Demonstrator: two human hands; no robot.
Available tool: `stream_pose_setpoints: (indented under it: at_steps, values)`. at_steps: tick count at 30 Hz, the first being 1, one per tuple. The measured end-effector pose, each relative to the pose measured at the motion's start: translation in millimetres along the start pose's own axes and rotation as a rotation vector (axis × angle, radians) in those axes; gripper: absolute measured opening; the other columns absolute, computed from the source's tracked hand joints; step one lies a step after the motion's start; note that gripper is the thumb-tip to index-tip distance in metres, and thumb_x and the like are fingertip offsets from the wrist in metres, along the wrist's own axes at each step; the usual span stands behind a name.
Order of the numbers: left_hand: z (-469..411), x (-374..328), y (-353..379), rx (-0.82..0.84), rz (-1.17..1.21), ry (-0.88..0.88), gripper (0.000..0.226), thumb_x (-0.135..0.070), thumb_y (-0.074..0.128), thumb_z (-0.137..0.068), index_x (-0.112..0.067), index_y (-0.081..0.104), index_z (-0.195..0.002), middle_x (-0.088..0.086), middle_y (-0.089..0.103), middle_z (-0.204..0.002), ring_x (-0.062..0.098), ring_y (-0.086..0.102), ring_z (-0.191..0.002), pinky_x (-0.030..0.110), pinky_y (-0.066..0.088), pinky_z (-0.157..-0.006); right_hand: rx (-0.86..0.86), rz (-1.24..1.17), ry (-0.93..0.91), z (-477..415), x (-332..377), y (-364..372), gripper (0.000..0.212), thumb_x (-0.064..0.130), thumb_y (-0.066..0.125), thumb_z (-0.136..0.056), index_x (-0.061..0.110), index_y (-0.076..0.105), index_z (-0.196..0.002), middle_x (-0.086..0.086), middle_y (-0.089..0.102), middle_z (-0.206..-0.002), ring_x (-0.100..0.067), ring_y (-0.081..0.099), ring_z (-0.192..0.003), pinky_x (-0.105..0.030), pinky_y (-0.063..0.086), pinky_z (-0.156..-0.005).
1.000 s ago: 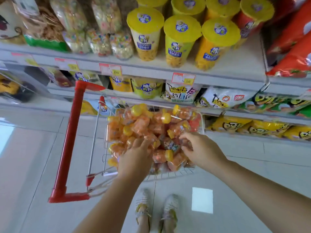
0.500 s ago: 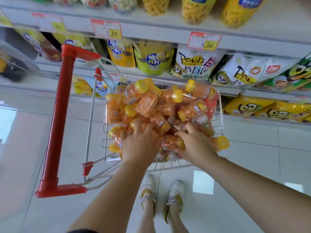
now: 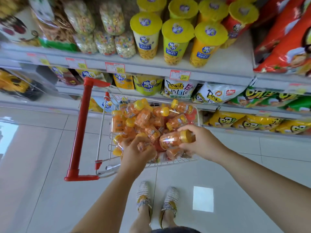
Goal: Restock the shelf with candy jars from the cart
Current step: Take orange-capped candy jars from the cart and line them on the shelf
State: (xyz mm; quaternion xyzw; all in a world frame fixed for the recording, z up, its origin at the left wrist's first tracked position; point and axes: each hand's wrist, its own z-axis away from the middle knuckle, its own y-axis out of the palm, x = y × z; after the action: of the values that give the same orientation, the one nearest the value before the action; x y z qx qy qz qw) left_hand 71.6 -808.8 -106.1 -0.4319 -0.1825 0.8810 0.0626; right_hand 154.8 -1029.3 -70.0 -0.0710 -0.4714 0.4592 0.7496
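Observation:
A wire cart [image 3: 175, 161] with a red handle [image 3: 80, 126] stands before the shelf, heaped with several orange candy jars [image 3: 143, 117] with yellow lids. My right hand [image 3: 200, 142] grips one jar [image 3: 170, 140] by its lid end, lifted just above the heap and lying sideways. My left hand [image 3: 136, 152] is down in the near side of the heap, fingers curled round another orange jar [image 3: 143, 145] that is blurred and partly hidden.
The shelf [image 3: 218, 64] above the cart carries yellow-lidded snack tubs [image 3: 176, 41] and bags of puffed snacks [image 3: 107, 31]. Lower shelves hold chip bags [image 3: 178, 89]. Red bags [image 3: 286, 39] fill the right. My feet [image 3: 156, 199] stand on the tiled floor.
My right hand has risen out of the heap with a jar in its grip. My left hand has curled onto a jar in the pile. The view tilted back up toward the shelf.

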Motion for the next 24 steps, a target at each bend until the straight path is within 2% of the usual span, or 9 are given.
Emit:
stream_pose_setpoints:
  at_steps: [3,5,7,9,12,16,18,20,24]
  values:
    - [29.1,-37.4,-3.5,-0.015,0.122,0.104,0.027,-0.054,0.067,-0.068,-0.040,0.071,-0.092,-0.005,0.041,-0.130,0.028,0.053,-0.122,0.045,0.059,-0.085,-0.052,-0.007,-0.064,35.3,25.0,-38.9,0.044,0.028,0.080,-0.081,0.041,0.060,-0.118,0.010,0.060,-0.115,-0.010,0.065,-0.084,-0.022,0.050,-0.066]
    - [51.9,-72.1,-8.3,-0.018,0.146,0.229,0.010,-0.039,0.071,-0.079,-0.039,0.071,-0.088,-0.011,0.045,-0.127,0.020,0.048,-0.127,0.038,0.057,-0.087,-0.110,-0.028,-0.116,59.5,43.3,-64.5,0.042,0.030,0.081,-0.080,0.043,0.061,-0.115,0.013,0.060,-0.122,-0.006,0.060,-0.099,-0.021,0.046,-0.076]
    - [72.6,-109.2,-13.4,-0.030,0.122,0.375,0.025,-0.018,0.072,-0.085,-0.042,0.067,-0.087,-0.026,0.043,-0.126,0.007,0.043,-0.125,0.023,0.051,-0.088,-0.168,-0.077,-0.172,83.2,62.2,-89.9,0.041,0.029,0.081,-0.079,0.043,0.061,-0.112,0.015,0.062,-0.121,-0.005,0.060,-0.105,-0.025,0.047,-0.086]
    - [88.9,-144.3,-19.2,-0.059,0.115,0.472,0.027,-0.023,0.070,-0.083,-0.047,0.062,-0.091,-0.015,0.039,-0.132,0.005,0.047,-0.120,0.022,0.049,-0.087,-0.239,-0.136,-0.211,105.4,80.1,-112.8,0.041,0.026,0.081,-0.079,0.043,0.061,-0.111,0.014,0.064,-0.113,-0.007,0.064,-0.101,-0.029,0.051,-0.089]
    - [104.9,-193.8,-31.0,-0.049,0.130,0.571,0.033,-0.028,0.068,-0.084,-0.048,0.052,-0.105,-0.008,0.040,-0.132,0.018,0.053,-0.120,0.029,0.054,-0.089,-0.360,-0.215,-0.261,129.3,103.3,-145.5,0.041,0.025,0.079,-0.081,0.048,0.062,-0.110,0.019,0.064,-0.110,-0.006,0.065,-0.102,-0.033,0.050,-0.095]
    - [108.2,-258.1,-44.6,0.030,0.198,0.666,0.063,-0.021,0.066,-0.094,-0.051,0.031,-0.137,-0.023,0.043,-0.134,-0.014,0.052,-0.110,0.016,0.053,-0.079,-0.493,-0.273,-0.338,138.8,137.9,-187.7,0.044,0.030,0.078,-0.081,0.053,0.059,-0.113,0.016,0.065,-0.115,-0.014,0.064,-0.111,-0.048,0.049,-0.100]
    - [99.5,-289.3,-50.5,0.046,0.235,0.708,0.081,-0.017,0.068,-0.093,-0.043,0.018,-0.150,-0.027,0.045,-0.128,-0.023,0.050,-0.104,0.007,0.049,-0.075,-0.575,-0.304,-0.383,136.2,155.3,-206.4,0.044,0.022,0.079,-0.081,0.048,0.062,-0.112,0.019,0.066,-0.108,-0.009,0.065,-0.104,-0.044,0.053,-0.096]
    - [86.6,-316.9,-56.4,0.074,0.223,0.742,0.088,-0.014,0.069,-0.091,-0.039,0.013,-0.154,-0.018,0.054,-0.126,-0.019,0.055,-0.099,0.003,0.046,-0.070,-0.648,-0.326,-0.407,130.9,171.8,-221.8,0.043,0.018,0.079,-0.082,0.043,0.063,-0.113,0.021,0.064,-0.103,-0.005,0.066,-0.097,-0.033,0.053,-0.093]
    - [59.8,-360.6,-65.9,0.145,0.168,0.806,0.090,-0.011,0.072,-0.088,-0.040,0.017,-0.153,-0.024,0.050,-0.124,-0.012,0.058,-0.103,0.015,0.053,-0.072,-0.785,-0.274,-0.404,112.7,194.4,-246.2,0.042,0.019,0.075,-0.086,0.034,0.061,-0.122,0.019,0.059,-0.115,-0.006,0.057,-0.108,-0.023,0.044,-0.092]
